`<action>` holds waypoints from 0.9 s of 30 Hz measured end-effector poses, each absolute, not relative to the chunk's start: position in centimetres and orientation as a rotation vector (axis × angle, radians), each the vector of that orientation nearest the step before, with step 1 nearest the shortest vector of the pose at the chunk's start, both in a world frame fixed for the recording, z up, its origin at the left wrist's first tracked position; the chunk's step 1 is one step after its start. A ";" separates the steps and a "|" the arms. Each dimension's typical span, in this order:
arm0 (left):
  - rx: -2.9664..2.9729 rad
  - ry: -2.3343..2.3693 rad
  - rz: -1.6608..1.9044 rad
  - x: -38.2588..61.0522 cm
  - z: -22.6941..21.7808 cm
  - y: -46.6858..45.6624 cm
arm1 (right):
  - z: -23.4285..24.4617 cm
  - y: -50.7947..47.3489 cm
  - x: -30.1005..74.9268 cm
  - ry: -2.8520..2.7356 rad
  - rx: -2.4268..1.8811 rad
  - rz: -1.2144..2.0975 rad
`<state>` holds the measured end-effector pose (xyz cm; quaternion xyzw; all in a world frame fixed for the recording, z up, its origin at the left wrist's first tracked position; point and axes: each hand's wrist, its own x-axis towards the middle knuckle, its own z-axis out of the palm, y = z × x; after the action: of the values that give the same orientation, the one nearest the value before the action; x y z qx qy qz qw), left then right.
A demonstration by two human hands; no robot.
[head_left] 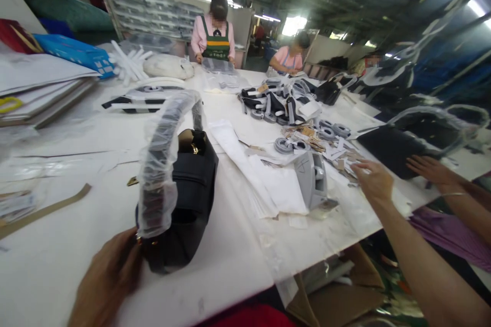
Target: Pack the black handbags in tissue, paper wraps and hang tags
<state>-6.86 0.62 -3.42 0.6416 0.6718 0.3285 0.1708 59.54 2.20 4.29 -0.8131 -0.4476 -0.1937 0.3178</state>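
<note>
A black handbag [192, 189] lies on the white table [76, 245], its handle wrapped in clear bubble film [161, 163]. My left hand [109, 276] is closed on the near end of the bag, by the base of the handle. My right hand [374, 181] reaches out over the table's right side, fingers spread and open, hovering at a scatter of small paper tags [337, 155]. Just left of that hand stands a grey tape dispenser [312, 178] on white paper sheets [268, 178].
A co-worker's hand [431, 169] rests on another black bag [395, 148] at the right. Grey rolls and straps [284, 104] pile mid-table. Boards and a blue box [72, 53] sit at the left. Two people work at the far end. Cardboard boxes [337, 291] stand below the table edge.
</note>
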 end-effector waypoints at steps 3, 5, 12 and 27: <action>1.892 1.884 0.863 -6.5 -2.8 0.5 | 5.3 5.7 51.2 -1.434 -1.931 -0.380; 1.937 1.883 0.847 -6.6 -3.0 0.6 | 5.3 7.9 45.3 -1.571 -1.804 -0.194; 2.006 1.777 0.924 -6.8 -3.5 0.6 | 0.6 12.8 35.3 -1.590 -2.033 0.195; 1.844 1.750 1.375 -6.4 -2.1 -1.2 | 5.5 4.1 32.3 -1.477 -1.631 0.025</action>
<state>-6.39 -1.23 -2.14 0.6330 0.6007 0.4720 0.1251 32.34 4.08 5.48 -0.6606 -0.5984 0.0100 0.4533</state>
